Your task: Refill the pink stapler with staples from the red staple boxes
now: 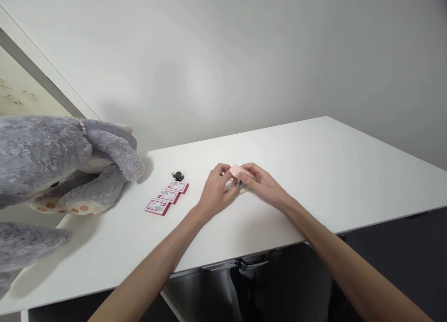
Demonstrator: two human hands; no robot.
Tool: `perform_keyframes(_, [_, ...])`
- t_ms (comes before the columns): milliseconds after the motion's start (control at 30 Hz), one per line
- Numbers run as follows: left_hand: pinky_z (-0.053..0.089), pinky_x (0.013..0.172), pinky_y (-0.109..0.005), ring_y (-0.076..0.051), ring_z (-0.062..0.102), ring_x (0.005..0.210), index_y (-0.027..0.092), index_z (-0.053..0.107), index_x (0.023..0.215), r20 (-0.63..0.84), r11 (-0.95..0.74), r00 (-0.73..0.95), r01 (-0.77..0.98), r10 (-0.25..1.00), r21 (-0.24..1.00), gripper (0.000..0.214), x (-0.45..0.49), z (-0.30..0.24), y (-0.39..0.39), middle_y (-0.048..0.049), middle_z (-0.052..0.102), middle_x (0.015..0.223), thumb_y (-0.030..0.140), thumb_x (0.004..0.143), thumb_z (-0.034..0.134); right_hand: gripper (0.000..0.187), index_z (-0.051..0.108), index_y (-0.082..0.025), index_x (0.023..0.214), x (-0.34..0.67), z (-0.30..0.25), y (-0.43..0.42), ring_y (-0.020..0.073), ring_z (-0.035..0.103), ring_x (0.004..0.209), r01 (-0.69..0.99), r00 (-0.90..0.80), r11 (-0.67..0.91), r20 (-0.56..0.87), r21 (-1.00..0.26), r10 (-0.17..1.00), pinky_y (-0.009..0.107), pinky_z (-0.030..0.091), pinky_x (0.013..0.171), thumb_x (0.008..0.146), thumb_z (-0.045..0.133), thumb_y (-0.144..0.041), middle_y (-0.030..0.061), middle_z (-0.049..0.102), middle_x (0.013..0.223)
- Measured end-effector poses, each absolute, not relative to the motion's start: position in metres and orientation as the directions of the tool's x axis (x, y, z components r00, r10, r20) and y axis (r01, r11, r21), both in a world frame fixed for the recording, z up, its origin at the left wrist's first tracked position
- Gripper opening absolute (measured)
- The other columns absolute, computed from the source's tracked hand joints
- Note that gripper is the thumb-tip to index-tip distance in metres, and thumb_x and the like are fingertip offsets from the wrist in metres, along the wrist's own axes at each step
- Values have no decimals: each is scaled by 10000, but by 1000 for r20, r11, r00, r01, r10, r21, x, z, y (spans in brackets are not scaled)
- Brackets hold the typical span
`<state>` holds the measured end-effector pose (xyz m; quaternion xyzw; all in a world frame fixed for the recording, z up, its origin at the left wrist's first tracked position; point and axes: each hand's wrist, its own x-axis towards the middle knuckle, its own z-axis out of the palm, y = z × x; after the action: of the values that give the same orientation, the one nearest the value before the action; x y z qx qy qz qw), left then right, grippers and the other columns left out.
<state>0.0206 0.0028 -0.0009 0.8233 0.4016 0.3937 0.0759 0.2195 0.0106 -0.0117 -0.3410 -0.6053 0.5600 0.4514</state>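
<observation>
Both hands meet near the middle of the white table, around a small pale pink block [236,171] that looks like a paper pad. My right hand [261,184] grips it, fingers behind and thumb in front. My left hand [220,189] is closed at its left side, with fingertips against it. Between the thumbs shows a small dark, shiny metal piece [240,184], partly hidden; its kind is not clear. A cream-coloured flat edge [243,191] shows beneath the hands. To the left lie black binder clips [178,176] and three red-and-white small boxes [169,196] in a staggered row.
A large grey plush toy [111,149] takes up the table's left end. The white table [314,173] runs along a grey wall [261,56]. Its front edge lies below my forearms, with dark space under it.
</observation>
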Motion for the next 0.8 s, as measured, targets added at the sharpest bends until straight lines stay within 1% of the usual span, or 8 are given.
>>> perform_keyframes(167, [500, 909, -363, -204, 632, 961, 216, 626, 879, 487, -500, 153, 440, 860, 746, 100, 19, 4, 8, -48, 663, 998, 132, 868, 574, 454, 688, -271, 1155, 220, -14, 14, 230, 666, 994, -85, -315, 135, 155, -987, 936, 362, 524, 848, 907, 751, -647, 51, 716, 1112])
perform_keyframes(233, [511, 894, -350, -193, 659, 934, 212, 614, 858, 360, -361, 53, 265, 931, 894, 73, 18, 5, 12, -36, 691, 971, 150, 857, 576, 457, 687, -271, 1145, 220, -15, 15, 225, 662, 953, -89, -308, 124, 146, -988, 940, 358, 517, 819, 900, 758, -651, 46, 706, 1073])
perform_keyframes(300, [533, 895, -347, -177, 692, 911, 202, 594, 839, 224, -223, -19, 36, 974, 974, 26, 17, 6, 17, -46, 716, 1056, 187, 858, 600, 452, 687, -268, 1134, 219, -14, 14, 221, 654, 923, -85, -299, 125, 145, -988, 943, 359, 509, 810, 903, 755, -652, 41, 696, 1033])
perform_keyframes(400, [561, 856, -318, -146, 705, 841, 188, 564, 826, 52, -74, -76, -324, 996, 943, 78, 14, 7, 24, -61, 720, 1096, 181, 819, 641, 448, 686, -264, 1127, 218, -12, 12, 213, 636, 905, -86, -285, 134, 153, -987, 946, 358, 495, 809, 910, 750, -651, 33, 675, 996])
perform_keyframes(500, [509, 655, -217, -81, 586, 634, 187, 523, 795, -70, 21, -69, -552, 995, 834, 118, 8, 7, 30, 4, 625, 803, 124, 752, 613, 445, 685, -260, 1110, 217, -10, 10, 206, 623, 902, -81, -271, 137, 155, -987, 950, 352, 485, 808, 906, 754, -650, 23, 659, 978])
perform_keyframes(600, [293, 441, -176, -52, 342, 469, 198, 491, 776, -102, 59, -39, -592, 994, 804, 127, 2, 10, 31, 87, 366, 618, 134, 736, 594, 448, 685, -259, 1105, 217, -10, 10, 202, 623, 897, -68, -263, 137, 150, -988, 953, 348, 483, 808, 902, 757, -652, 17, 655, 966])
perform_keyframes(667, [178, 401, -187, -55, 237, 443, 201, 490, 772, -110, 80, -15, -592, 994, 802, 118, 0, 12, 30, 104, 266, 601, 163, 754, 600, 456, 684, -258, 1097, 216, -10, 10, 204, 623, 888, -63, -257, 144, 156, -988, 954, 348, 487, 801, 897, 757, -661, 18, 656, 955])
perform_keyframes(800, [128, 408, -197, -58, 155, 444, 204, 498, 763, -92, 93, 27, -503, 995, 860, 122, 3, 15, 24, 112, 190, 594, 235, 790, 612, 484, 686, -254, 1084, 215, -10, 9, 216, 635, 880, -37, -227, 167, 171, -985, 959, 357, 505, 788, 881, 752, -688, 35, 677, 954])
